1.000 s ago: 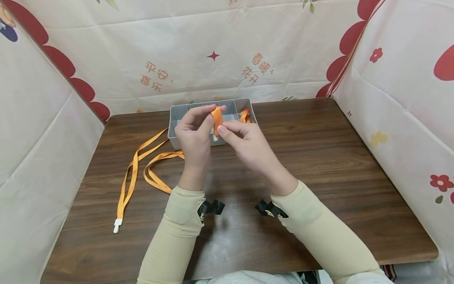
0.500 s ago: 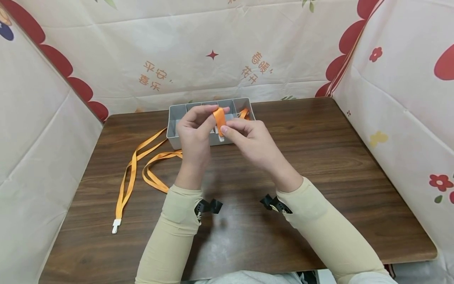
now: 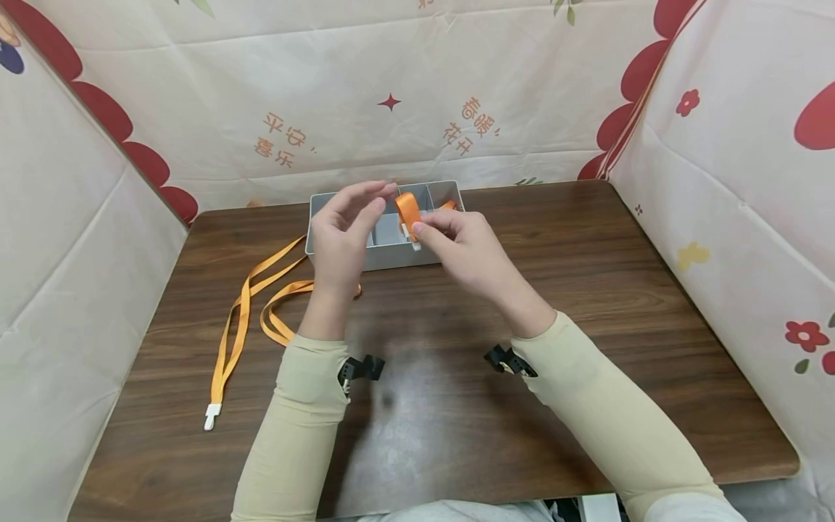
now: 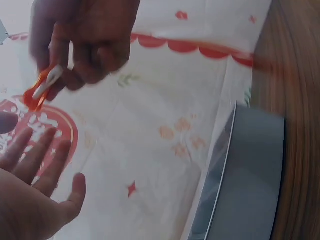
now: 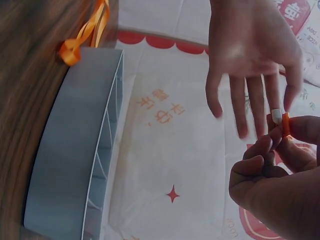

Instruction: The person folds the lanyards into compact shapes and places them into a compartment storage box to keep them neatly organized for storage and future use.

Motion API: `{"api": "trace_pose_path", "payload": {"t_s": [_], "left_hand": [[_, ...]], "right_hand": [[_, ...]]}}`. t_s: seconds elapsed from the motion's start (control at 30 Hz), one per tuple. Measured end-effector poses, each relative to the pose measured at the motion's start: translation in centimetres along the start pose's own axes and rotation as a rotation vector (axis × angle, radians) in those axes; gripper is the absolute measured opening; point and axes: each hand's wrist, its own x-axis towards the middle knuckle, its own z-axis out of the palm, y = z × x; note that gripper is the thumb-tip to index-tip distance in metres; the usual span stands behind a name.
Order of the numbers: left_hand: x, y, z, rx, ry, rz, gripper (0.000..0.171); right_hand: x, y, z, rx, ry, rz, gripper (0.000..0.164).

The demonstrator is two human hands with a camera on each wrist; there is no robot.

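Observation:
My right hand (image 3: 470,250) pinches an orange lanyard (image 3: 407,210), folded into a short bundle, between thumb and fingers above the grey divided box (image 3: 398,257). A white clip (image 5: 277,116) shows at the bundle's end in the right wrist view. To the left of it, my left hand (image 3: 342,235) is apart from the bundle; its fingers (image 5: 240,105) are spread and nearly straight, holding nothing. Two more orange lanyards lie on the table: a long one (image 3: 241,326) with a white clip (image 3: 212,415), and a looped one (image 3: 277,330) partly hidden behind my left wrist.
Inside the box's right-hand compartment sits another piece of orange lanyard (image 3: 449,206). The box stands at the back of the brown wooden table (image 3: 620,290), close to the patterned cloth wall (image 3: 391,65). Cloth also hangs along both sides.
My left hand has let go of the folded lanyard and moved left, its fingers opening. The right hand keeps its pinch and has shifted slightly right with the bundle.

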Motion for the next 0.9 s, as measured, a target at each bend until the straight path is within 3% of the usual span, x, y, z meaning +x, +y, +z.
{"api": "trace_pose_path", "payload": {"t_s": [0.23,0.37,0.5,0.67,0.9], "left_hand": [[1.6,-1.6,-3.5,0.357,0.041,-0.104,0.029],[2.3,-2.8,-5.8,0.572,0.038,-0.111,0.033],[2.9,-4.0,-7.9,0.725,0.019,-0.143,0.039],[3.2,-5.3,-9.7,0.902,-0.049,-0.206,0.051],[3.6,-7.5,-11.5,1.105,-0.2,-0.307,0.074]], "right_hand": [[1.9,0.8,-0.8,-0.085,-0.023,0.061,0.029],[2.9,1.3,-1.3,-0.116,-0.043,0.09,0.03],[3.9,1.8,-1.5,-0.135,-0.051,0.117,0.031],[5.1,2.4,-1.1,-0.161,-0.064,0.172,0.032],[7.5,3.8,-0.7,-0.247,-0.062,0.221,0.031]]}}
